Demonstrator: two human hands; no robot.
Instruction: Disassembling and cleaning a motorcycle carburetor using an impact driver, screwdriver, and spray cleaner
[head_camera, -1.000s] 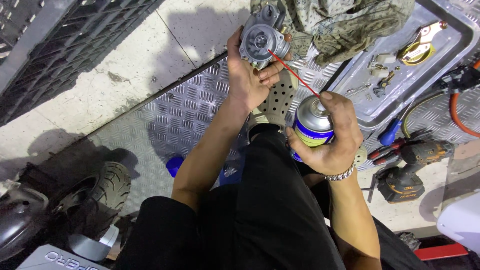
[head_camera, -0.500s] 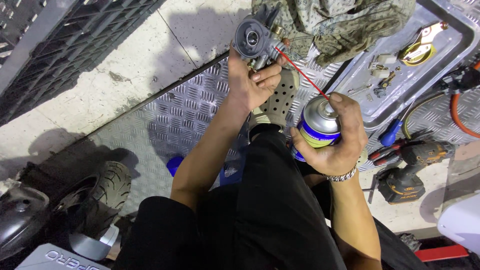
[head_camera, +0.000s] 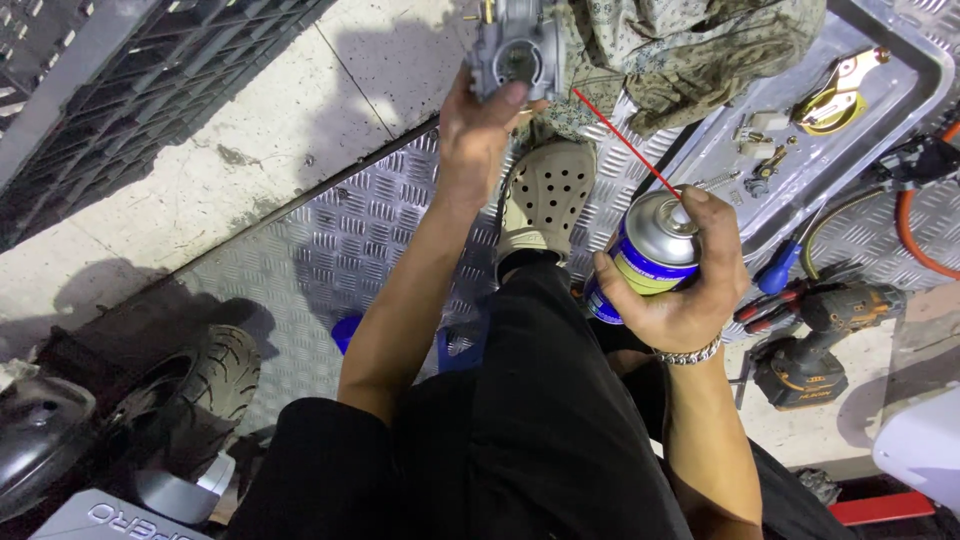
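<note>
My left hand (head_camera: 478, 135) grips a grey metal carburettor (head_camera: 512, 55), held out near the top edge of the view with its round bore facing me. In my right hand (head_camera: 690, 285) is a blue and yellow spray can (head_camera: 640, 255) with a silver top. My forefinger rests on its nozzle. A thin red straw (head_camera: 625, 145) runs from the nozzle up and left toward the carburettor, and its tip stops a little short of it. Below the carburettor lies my foot in a beige perforated clog (head_camera: 545, 195) on the chequer plate floor (head_camera: 330, 250).
A crumpled patterned rag (head_camera: 690, 45) lies at the top. A metal tray (head_camera: 900, 110) at the right holds small parts and a brass-coloured piece (head_camera: 835, 100). A cordless drill (head_camera: 810, 345), screwdrivers (head_camera: 775, 275), an orange hose (head_camera: 915, 235), a tyre (head_camera: 215, 375) and a black crate (head_camera: 130, 90) surround me.
My left hand has lifted the carburettor up and away and turned it. The spray can has come away from it, so the straw tip stands clear of the part.
</note>
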